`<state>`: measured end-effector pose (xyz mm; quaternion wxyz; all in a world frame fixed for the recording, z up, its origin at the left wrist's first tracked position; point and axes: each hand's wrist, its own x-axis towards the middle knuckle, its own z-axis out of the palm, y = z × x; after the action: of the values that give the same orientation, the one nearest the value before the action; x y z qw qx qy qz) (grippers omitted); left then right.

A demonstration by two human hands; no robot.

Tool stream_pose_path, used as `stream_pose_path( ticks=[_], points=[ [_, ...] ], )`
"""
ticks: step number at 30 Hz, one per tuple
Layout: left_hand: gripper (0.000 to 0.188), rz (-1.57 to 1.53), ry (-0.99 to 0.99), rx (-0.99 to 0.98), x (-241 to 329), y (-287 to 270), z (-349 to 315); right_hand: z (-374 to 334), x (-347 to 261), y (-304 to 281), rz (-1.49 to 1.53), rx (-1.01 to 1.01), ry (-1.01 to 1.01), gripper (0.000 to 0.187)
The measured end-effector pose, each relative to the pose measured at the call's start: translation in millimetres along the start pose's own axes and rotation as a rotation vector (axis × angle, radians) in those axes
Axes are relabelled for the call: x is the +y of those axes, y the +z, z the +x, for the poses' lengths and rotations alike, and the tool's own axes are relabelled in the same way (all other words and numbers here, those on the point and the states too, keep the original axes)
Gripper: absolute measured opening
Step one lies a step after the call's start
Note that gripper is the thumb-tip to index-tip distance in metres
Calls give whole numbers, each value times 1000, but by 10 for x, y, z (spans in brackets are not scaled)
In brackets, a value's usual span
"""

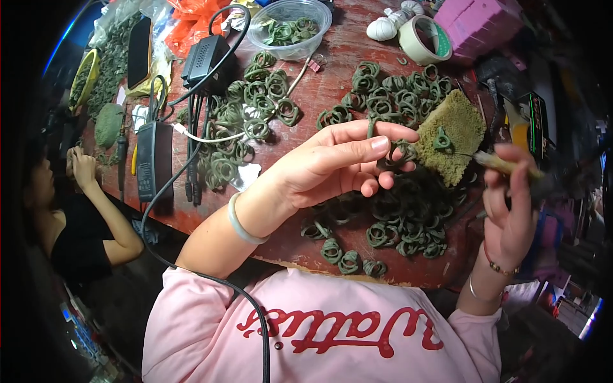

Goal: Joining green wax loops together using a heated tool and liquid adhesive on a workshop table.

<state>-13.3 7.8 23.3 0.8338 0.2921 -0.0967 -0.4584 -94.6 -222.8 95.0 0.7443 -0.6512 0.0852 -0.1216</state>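
My left hand [338, 163], a pale bangle on its wrist, is over the middle of the red table. Its thumb and fingers are closed on a dark green ring [401, 155]. Right of it lies a rough yellow-green block [463, 121], with a small green ring-like piece [442, 140] on top. My right hand [511, 204], partly blurred, pinches a slim yellowish tool [511, 166], perhaps a brush. Its thin tip is beside the block's right edge. Heaps of similar green rings [408, 96] lie around and below my left hand.
More green rings [255, 96] lie to the left among cables and black power adapters [155, 159]. A clear plastic bowl [290, 29], a tape roll [424, 39] and a pink block [479, 25] stand at the back. Another person [76, 210] works at the left. A black cable [185, 165] crosses my left arm.
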Motion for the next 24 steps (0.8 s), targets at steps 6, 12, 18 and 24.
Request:
stream_pose_path(
  ticks=[6, 12, 18, 24],
  points=[
    [44, 33, -34, -29, -15, 8, 0, 117, -107, 341, -265, -82, 41, 20],
    [45, 60, -49, -10, -7, 37, -21, 159, -73, 382, -380, -163, 2, 16],
    [41, 68, -58, -15, -5, 12, -22, 162, -52, 456, -414, -179, -26, 17],
    [35, 44, -95, -23, -50, -37, -16, 194, -43, 478, -373, -258, 4, 17]
  ],
)
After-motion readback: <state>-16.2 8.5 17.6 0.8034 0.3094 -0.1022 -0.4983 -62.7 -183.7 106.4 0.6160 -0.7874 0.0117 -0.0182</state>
